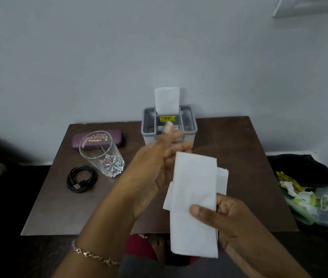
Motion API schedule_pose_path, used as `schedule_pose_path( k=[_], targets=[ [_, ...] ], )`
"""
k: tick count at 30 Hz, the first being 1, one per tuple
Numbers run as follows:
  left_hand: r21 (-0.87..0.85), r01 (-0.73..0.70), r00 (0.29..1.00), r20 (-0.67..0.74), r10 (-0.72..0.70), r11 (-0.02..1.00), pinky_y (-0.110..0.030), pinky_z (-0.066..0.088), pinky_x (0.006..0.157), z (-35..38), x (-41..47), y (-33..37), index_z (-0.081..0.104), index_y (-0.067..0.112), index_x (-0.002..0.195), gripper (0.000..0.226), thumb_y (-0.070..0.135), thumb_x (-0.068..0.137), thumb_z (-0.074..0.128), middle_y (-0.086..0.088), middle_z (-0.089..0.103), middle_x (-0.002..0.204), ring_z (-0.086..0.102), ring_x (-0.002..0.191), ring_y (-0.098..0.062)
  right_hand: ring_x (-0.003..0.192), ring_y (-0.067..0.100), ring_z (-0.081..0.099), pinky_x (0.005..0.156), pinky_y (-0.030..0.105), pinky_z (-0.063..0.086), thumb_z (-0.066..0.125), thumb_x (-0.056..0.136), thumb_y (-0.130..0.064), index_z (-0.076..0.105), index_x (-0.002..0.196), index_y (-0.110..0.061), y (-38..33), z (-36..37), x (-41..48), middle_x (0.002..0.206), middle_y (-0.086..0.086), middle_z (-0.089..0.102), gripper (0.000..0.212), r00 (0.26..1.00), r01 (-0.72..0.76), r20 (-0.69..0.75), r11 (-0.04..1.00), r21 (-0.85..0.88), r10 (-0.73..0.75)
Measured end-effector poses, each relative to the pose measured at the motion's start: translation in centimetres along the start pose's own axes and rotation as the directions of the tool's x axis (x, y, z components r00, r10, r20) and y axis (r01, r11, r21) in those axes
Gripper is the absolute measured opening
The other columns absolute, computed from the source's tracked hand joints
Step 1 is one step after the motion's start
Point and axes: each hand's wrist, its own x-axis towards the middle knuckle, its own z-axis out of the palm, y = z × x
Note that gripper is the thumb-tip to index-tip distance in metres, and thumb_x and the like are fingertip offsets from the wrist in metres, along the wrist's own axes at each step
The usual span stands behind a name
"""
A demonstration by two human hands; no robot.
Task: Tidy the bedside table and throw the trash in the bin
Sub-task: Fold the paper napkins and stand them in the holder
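One white paper napkin [194, 197], folded long with layers offset, held above the bench [58, 207] near its front edge. Right hand [227, 217] pinches its lower half, thumb in front. Left hand [157, 165] open, fingers straight, beside its top corner. Farther right: black-lined bin [299, 163], wrappers [309, 197] inside.

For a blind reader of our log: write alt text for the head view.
The right hand pinches a folded white tissue above a dark bedside table, the left hand open at its upper edge. On the table: a clear glass, a purple spectacle case, a coiled black USB cable, a grey organiser holding another tissue. A bin with wrappers stands at right.
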Motion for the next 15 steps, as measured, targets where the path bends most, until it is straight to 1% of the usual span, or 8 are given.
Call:
schedule_pose_path(
  k=[2,3,5,6,7,10,13,15],
  targets=[
    [-0.026,0.115,0.988,0.104,-0.112,0.993,-0.038,0.051,0.094,-0.3,-0.3,-0.5,0.059,0.016,0.125,0.078,0.073,0.079,0.034,-0.008,0.069,0.117,0.065,0.111,-0.024,0.087,0.021,0.072,0.077,0.038,0.058,0.07,0.061,-0.025,0.071,0.096,-0.014,-1.1,-0.1,0.3,0.095,0.003,0.076,0.037,0.999,0.045,-0.014,0.999,0.021,-0.045],
    [-0.028,0.133,0.983,0.13,-0.128,0.991,-0.041,0.05,0.096,-0.4,-0.4,-1.0,0.062,0.015,0.122,0.077,0.073,0.08,0.035,-0.011,0.069,0.117,0.064,0.111,-0.027,0.09,0.023,0.072,0.081,0.043,0.057,0.07,0.065,-0.023,0.072,0.096,-0.014,-1.6,-0.1,0.5,0.097,0.005,0.076,0.033,0.998,0.062,-0.012,0.998,0.027,-0.062],
    [-0.003,0.084,0.992,0.093,-0.083,0.996,-0.038,0.055,0.088,-0.3,-0.4,-1.4,0.068,0.011,0.111,0.057,0.057,0.08,0.053,-0.013,0.072,0.109,0.068,0.101,-0.027,0.094,0.024,0.071,0.085,0.045,0.056,0.067,0.075,-0.019,0.072,0.098,-0.014,-2.3,0.0,1.1,0.1,0.007,0.075,0.024,0.997,0.081,0.004,0.997,0.013,-0.081],
    [0.013,0.053,0.997,0.051,-0.053,0.999,-0.034,0.057,0.082,-0.2,0.0,-1.5,0.07,0.009,0.105,0.045,0.046,0.08,0.062,-0.013,0.073,0.104,0.07,0.094,-0.026,0.095,0.023,0.071,0.086,0.045,0.056,0.065,0.078,-0.018,0.071,0.101,-0.014,-2.6,0.1,1.6,0.101,0.006,0.075,0.024,0.996,0.084,0.016,0.996,-0.001,-0.084],
    [0.029,0.027,1.0,0.004,-0.028,0.999,-0.032,0.057,0.077,-0.2,0.5,-1.5,0.071,0.008,0.101,0.036,0.037,0.08,0.065,-0.012,0.074,0.1,0.07,0.088,-0.024,0.097,0.023,0.07,0.087,0.044,0.055,0.064,0.081,-0.018,0.069,0.105,-0.014,-2.8,0.1,2.1,0.103,0.006,0.074,0.025,0.996,0.083,0.026,0.996,-0.014,-0.083],
    [0.037,-0.034,0.994,-0.103,0.038,0.999,-0.029,0.058,0.072,-0.8,2.7,-0.7,0.071,0.011,0.094,0.021,0.027,0.083,0.064,-0.007,0.076,0.092,0.071,0.081,-0.019,0.096,0.02,0.071,0.084,0.038,0.057,0.065,0.082,-0.014,0.065,0.11,-0.014,-3.6,0.5,3.7,0.104,0.003,0.074,0.028,0.994,0.098,0.048,0.993,-0.07,-0.094],
    [0.029,-0.117,0.988,-0.099,0.119,0.993,-0.028,0.057,0.067,-1.5,5.0,0.9,0.069,0.01,0.098,0.021,0.026,0.087,0.062,-0.007,0.075,0.094,0.071,0.081,-0.017,0.091,0.015,0.072,0.076,0.026,0.059,0.066,0.082,-0.01,0.064,0.11,-0.014,-4.7,0.7,5.7,0.103,0.003,0.074,0.028,0.988,0.156,0.014,0.977,-0.146,-0.155],
    [0.097,-0.189,0.976,-0.092,0.198,0.977,-0.023,0.054,0.063,-2.3,6.6,2.0,0.069,0.013,0.094,0.016,0.024,0.087,0.062,-0.003,0.074,0.09,0.07,0.079,-0.014,0.083,0.003,0.071,0.067,0.015,0.056,0.065,0.085,-0.017,0.063,0.1,-0.023,-6.1,0.8,7.2,0.097,-0.003,0.072,0.017,0.966,0.243,-0.014,0.919,-0.312,-0.26]
  ],
)
